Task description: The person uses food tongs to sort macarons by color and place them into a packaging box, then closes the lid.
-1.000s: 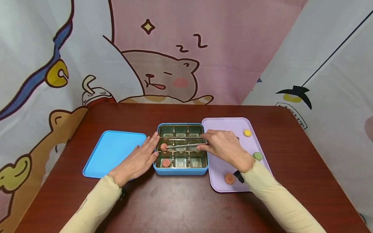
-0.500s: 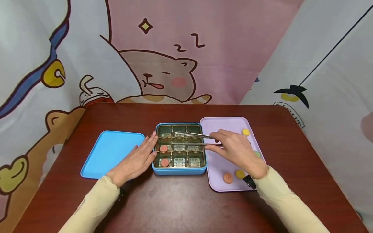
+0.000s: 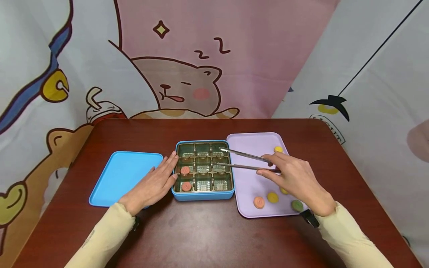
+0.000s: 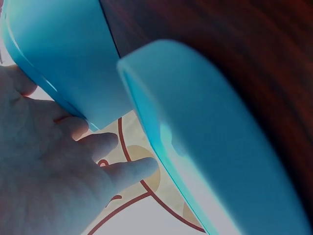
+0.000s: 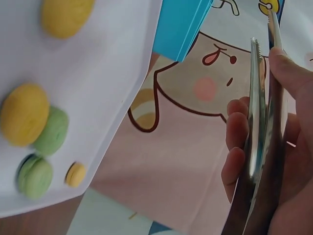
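My left hand [image 3: 151, 186] rests its straight fingers against the left side of a blue box [image 3: 203, 195] with a gold divided insert. One pink macaron [image 3: 185, 170] lies in the left column's middle compartment, another pink macaron [image 3: 186, 186] in its front one. My right hand [image 3: 298, 178] grips metal tongs [image 3: 246, 155]; their arms are spread, with nothing between the tips, above the box's right column. Below that hand is a lilac tray [image 3: 248, 141] holding several macarons, among them a peach one [image 3: 259, 202], a yellow one [image 3: 272, 197] and a green one [image 3: 296, 205]. The hand hides part of the tray.
A blue lid [image 3: 125, 178] lies left of the box, partly under my left forearm and hand. The tray stands right beside the box. A small yellow macaron [image 3: 278, 149] sits near the tray's back right corner. A patterned cloth [image 3: 187, 82] hangs behind the brown table [image 3: 201, 230].
The tongs have let go of the pink macaron in the left column's middle compartment. My right hand has drawn them rightward over the tray, and their arms have spread. My left hand stays at the box.
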`<move>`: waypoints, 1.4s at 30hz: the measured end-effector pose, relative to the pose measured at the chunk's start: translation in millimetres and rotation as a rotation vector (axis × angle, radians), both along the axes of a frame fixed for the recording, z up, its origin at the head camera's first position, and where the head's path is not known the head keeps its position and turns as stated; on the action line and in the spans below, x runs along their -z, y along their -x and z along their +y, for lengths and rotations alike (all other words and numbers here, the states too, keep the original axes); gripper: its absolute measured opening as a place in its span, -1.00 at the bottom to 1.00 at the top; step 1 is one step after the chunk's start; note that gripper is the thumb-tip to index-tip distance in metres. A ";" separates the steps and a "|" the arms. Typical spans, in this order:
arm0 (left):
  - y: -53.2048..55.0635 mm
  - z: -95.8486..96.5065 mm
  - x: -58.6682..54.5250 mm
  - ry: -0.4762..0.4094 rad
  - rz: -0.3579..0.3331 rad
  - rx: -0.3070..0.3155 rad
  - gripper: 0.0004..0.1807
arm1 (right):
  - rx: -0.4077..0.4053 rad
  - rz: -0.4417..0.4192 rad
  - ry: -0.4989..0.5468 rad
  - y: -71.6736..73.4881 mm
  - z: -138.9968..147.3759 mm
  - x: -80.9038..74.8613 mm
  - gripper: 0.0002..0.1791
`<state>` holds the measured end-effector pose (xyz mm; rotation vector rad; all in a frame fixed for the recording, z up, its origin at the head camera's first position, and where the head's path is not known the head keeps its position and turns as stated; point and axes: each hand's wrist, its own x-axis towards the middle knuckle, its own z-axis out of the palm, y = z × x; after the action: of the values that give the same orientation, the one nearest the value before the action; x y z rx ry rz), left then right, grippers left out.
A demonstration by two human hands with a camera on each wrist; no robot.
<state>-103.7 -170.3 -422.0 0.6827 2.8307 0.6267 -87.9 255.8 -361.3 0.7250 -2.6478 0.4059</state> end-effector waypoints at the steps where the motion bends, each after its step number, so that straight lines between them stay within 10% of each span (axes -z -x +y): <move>1: -0.2 0.0 0.2 0.000 -0.001 -0.001 -0.29 | 0.001 0.006 0.003 -1.4 3.3 0.3 -0.53; 42: -1.0 -0.7 -0.6 0.002 -0.005 -0.001 -0.29 | 0.132 -0.121 -0.008 -49.8 93.4 10.8 -0.44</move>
<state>-102.7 -171.0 -421.3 0.6781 2.8275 0.6251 -38.0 349.2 -372.1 0.5402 -2.7930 0.4149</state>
